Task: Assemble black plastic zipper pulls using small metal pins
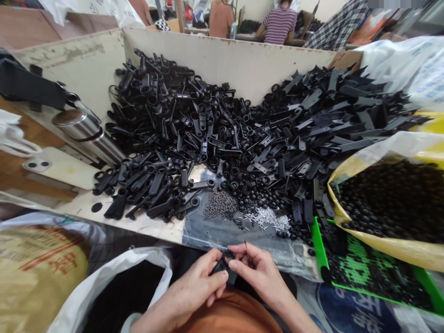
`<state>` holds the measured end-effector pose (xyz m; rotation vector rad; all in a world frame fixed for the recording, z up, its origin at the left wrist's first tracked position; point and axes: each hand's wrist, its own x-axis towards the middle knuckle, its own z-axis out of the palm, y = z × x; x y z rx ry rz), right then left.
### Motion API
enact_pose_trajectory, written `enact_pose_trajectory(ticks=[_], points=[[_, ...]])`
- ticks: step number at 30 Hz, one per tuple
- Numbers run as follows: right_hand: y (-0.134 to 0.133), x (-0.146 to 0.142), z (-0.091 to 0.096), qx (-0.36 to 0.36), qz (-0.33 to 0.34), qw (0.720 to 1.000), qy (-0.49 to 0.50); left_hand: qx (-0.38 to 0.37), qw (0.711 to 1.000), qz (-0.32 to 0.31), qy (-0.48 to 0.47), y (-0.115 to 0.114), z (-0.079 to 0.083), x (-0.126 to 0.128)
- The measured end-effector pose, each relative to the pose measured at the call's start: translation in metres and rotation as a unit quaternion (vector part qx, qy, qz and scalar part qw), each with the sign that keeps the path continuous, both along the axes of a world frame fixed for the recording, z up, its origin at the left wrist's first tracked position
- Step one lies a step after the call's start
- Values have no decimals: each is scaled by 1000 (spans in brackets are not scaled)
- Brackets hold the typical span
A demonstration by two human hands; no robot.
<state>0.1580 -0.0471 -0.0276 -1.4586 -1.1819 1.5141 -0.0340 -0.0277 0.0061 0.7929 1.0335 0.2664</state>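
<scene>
Close to my body, below the bench's front edge, my left hand point(196, 282) is closed around a small black plastic part point(227, 256). The fingertips of my right hand point(258, 273) pinch at the same part from the other side. A thin dark piece sticks up by my right fingers, too small to name. Both hands hide most of the part. Beyond them on a dark mat point(208, 236) lie a heap of small grey springs point(220, 204), a scatter of silvery pins point(265, 219) and round black pieces point(277, 200).
Black plastic parts point(194, 111) are piled high inside a wooden-walled bench point(222, 58). At left stand a steel flask point(81, 127) and a phone point(58, 171). A green tray point(381, 291) and a yellow bag point(336, 208) flank the right; a white sack point(159, 263) hangs front left. Other people sit behind.
</scene>
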Motion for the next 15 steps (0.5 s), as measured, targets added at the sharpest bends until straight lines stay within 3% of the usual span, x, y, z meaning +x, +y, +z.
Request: enact_pose_trajectory(ticks=[4, 15], points=[[0, 2, -4, -7, 7, 1000, 13, -1, 1000, -26, -15, 2, 0, -4], [-4, -1, -6, -28, -14, 999, 31, -39, 998, -18, -45, 2, 0, -8]])
